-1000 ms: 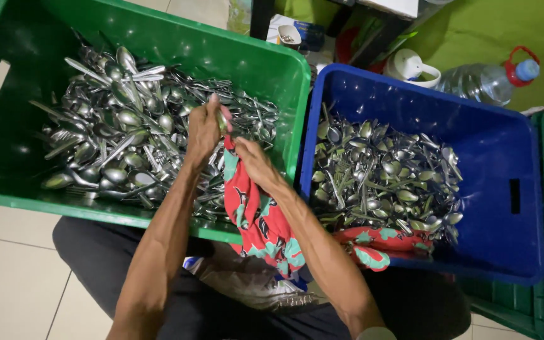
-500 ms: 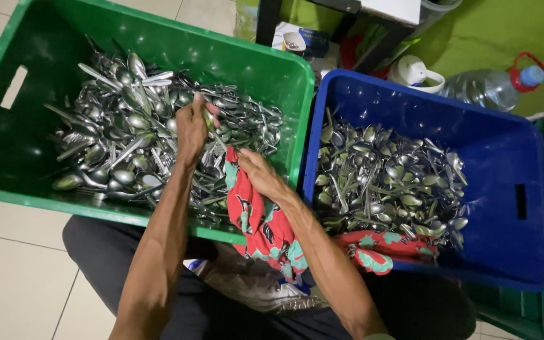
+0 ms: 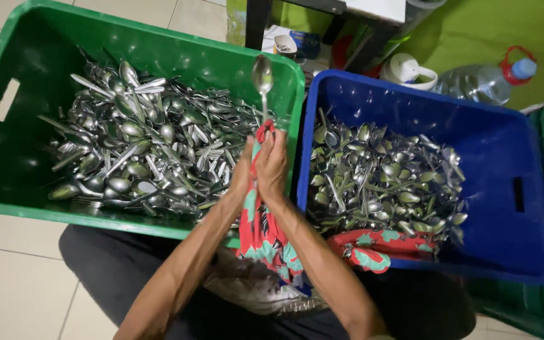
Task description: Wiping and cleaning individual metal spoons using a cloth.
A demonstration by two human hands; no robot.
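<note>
shiny steel spoon (image 3: 262, 82) stands upright; i see left hand (image 3: 245, 173) and right hand (image 3: 272, 165) fingers clenched around its red patterned cloth (image 3: 262, 233).

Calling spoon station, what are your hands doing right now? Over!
Left hand and right hand pressed together round the patterned cloth, gripping one spoon upright. Green crate left, blue crate right. Nothing blocking.

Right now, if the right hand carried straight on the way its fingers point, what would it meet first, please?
The right hand points along the upright spoon it holds; beyond that probably the far wall of the green crate, though depth is unclear.
</note>
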